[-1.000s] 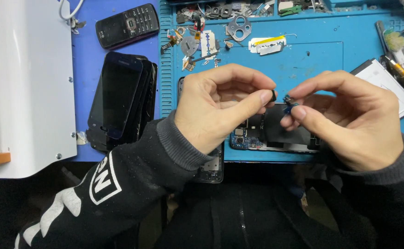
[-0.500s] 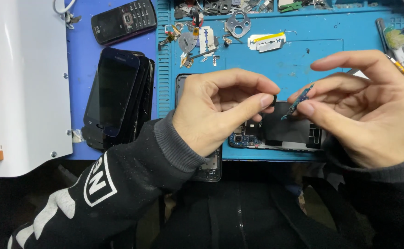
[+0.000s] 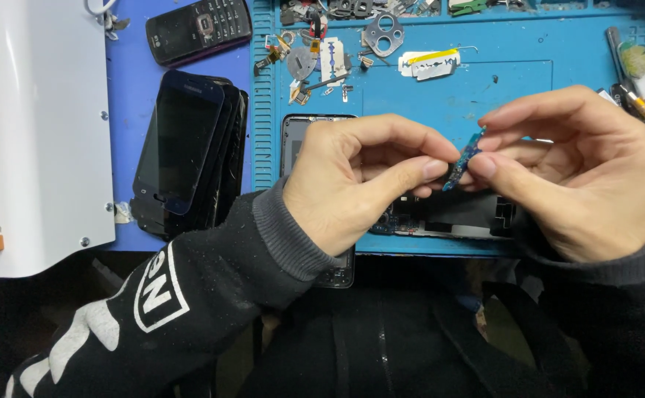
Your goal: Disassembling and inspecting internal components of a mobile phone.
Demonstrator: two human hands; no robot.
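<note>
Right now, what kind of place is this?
Probably a phone repair bench. Both hands, left hand and right hand, pinch a small circuit board over an opened phone on a blue work mat, beside a stack of phones.

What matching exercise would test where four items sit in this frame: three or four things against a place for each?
Things:
1. small blue circuit board
2. keypad phone
3. stack of dark phones
4. opened phone

Places:
A. on the blue mat under both hands
B. pinched between left hand and right hand
C. top, left of the mat
D. beside the white panel

Pairs: 1-B, 2-C, 3-D, 4-A
</note>
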